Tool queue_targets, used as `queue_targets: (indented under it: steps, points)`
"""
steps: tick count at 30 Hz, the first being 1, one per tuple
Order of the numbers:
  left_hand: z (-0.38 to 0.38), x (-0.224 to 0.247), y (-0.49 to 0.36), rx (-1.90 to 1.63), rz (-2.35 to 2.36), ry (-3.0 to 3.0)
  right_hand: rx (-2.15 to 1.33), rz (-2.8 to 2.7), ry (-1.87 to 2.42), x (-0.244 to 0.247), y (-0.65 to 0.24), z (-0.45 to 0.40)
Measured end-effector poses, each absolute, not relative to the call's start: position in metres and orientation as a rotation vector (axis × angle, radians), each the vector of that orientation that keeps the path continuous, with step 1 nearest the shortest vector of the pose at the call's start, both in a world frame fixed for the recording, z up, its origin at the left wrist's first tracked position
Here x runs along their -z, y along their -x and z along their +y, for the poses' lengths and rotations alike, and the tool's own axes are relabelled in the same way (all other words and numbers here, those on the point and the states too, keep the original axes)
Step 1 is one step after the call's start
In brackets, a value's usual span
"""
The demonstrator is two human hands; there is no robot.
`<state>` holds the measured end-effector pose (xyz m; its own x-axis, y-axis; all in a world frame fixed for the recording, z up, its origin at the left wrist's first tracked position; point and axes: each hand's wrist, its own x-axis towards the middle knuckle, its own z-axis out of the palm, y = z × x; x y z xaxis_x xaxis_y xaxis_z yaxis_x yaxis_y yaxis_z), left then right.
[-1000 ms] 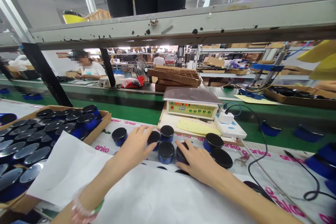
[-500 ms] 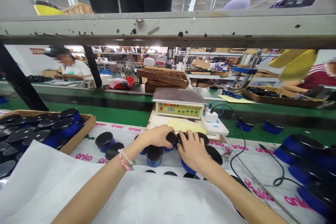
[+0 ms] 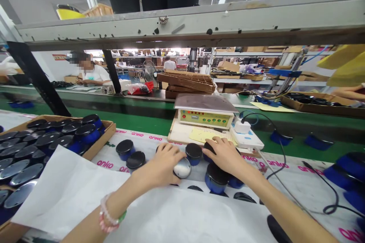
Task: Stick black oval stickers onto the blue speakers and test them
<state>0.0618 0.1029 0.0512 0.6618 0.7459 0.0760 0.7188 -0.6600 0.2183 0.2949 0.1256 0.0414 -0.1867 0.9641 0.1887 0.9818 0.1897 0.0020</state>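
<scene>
My left hand (image 3: pixel 162 164), a beaded bracelet on its wrist, is curled round a small round piece (image 3: pixel 182 168) whose shiny top is tilted toward me. To its right stands a blue round piece with a black top (image 3: pixel 194 153), touched by neither hand. My right hand (image 3: pixel 228 155) has its fingers bent over another black-topped blue piece (image 3: pixel 209 148); its palm and fingers hide part of that. Just below the right hand sits a larger-looking blue piece (image 3: pixel 216 178). Left of my left hand are two more, one behind (image 3: pixel 125 149) and one nearer (image 3: pixel 136 160).
A cardboard tray (image 3: pixel 107 136) full of such pieces stands at left. Behind my hands is a scale-like device (image 3: pixel 205 115) with lit buttons, beside a white power strip (image 3: pixel 248 138) and a black cable (image 3: pixel 281 159). White paper (image 3: pixel 171 212) covers the front. A shelf (image 3: pixel 182 26) crosses overhead.
My left hand has moved left and nearer, now with a tilted shiny-topped piece. My right hand has shifted to a piece further back. The view has turned slightly left.
</scene>
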Motion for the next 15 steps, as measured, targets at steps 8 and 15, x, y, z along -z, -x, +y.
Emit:
queue_targets:
  steps: [8,15]
  points:
    - [0.102,-0.035,-0.097,-0.280,1.217,-2.668,0.184,-2.274,1.797,-0.062,-0.319,0.090]
    - [0.136,-0.038,-0.035,-0.231,1.427,-2.407,-0.146,-2.491,1.469,-0.015,-0.359,-0.009]
